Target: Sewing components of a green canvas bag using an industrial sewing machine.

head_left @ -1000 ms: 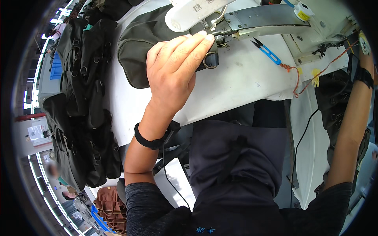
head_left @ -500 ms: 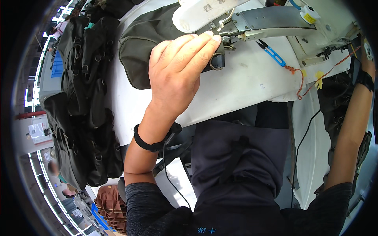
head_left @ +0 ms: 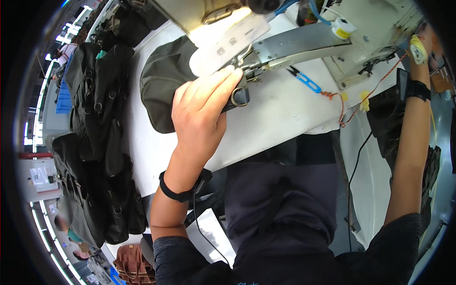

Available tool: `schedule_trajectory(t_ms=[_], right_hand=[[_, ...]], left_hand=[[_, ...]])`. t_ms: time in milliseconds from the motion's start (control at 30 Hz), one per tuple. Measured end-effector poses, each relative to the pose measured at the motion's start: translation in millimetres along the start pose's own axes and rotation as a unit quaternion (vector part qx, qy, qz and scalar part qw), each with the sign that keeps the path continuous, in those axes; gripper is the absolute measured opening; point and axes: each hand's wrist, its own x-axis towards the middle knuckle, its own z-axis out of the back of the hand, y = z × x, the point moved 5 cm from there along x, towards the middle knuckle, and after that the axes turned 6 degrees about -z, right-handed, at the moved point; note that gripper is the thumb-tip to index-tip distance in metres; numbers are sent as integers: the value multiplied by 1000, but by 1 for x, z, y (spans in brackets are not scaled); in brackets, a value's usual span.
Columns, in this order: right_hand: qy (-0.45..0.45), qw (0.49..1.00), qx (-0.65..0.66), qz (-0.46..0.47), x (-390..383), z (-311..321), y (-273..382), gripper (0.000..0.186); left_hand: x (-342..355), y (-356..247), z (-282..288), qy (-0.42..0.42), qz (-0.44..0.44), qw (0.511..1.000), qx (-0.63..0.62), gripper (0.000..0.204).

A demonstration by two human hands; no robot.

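My left hand (head_left: 199, 111) grips a dark olive-green fabric bag (head_left: 164, 80) at its edge, fingers together and tips right beside the presser foot area of a sewing machine (head_left: 294, 47). A metal D-ring (head_left: 239, 96) on a short tab hangs from the bag just right of my fingers. The machine's pale cover plate hides part of the bag. Far to the right, my right hand (head_left: 422, 40) is up by the machine's right end, next to a pale yellow-white piece (head_left: 418, 50); its fingers are hidden or too blurred to make out.
Blue thread snips (head_left: 306, 80) on an orange cord (head_left: 341, 111) lie on the white table (head_left: 280, 114). Several dark bags (head_left: 90, 156) are piled at the left, and brown bags (head_left: 135, 263) sit lower down. More dark pieces (head_left: 387, 118) hang at the right.
The view has shifted, so the table and machine appear lower and further left. More of the machine head and its bright lamp shows. My left hand stays on the bag by the presser foot.
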Motion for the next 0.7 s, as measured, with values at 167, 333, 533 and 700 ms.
schedule_trajectory(t_ms=[167, 333, 533, 700], right_hand=[[109, 830, 23, -546, -25, -21, -61, 70], [40, 963, 128, -235, 64, -30, 34, 19], [300, 905, -3, -302, 134, -48, 19, 50], [-26, 904, 240, -352, 44, -14, 30, 44]], left_hand=[[-2, -1, 1, 45, 34, 998, 5, 62], [-2, -8, 14, 63, 44, 997, 26, 56], [1, -14, 6, 14, 31, 999, 17, 45], [-5, -16, 9, 21, 55, 998, 13, 50]])
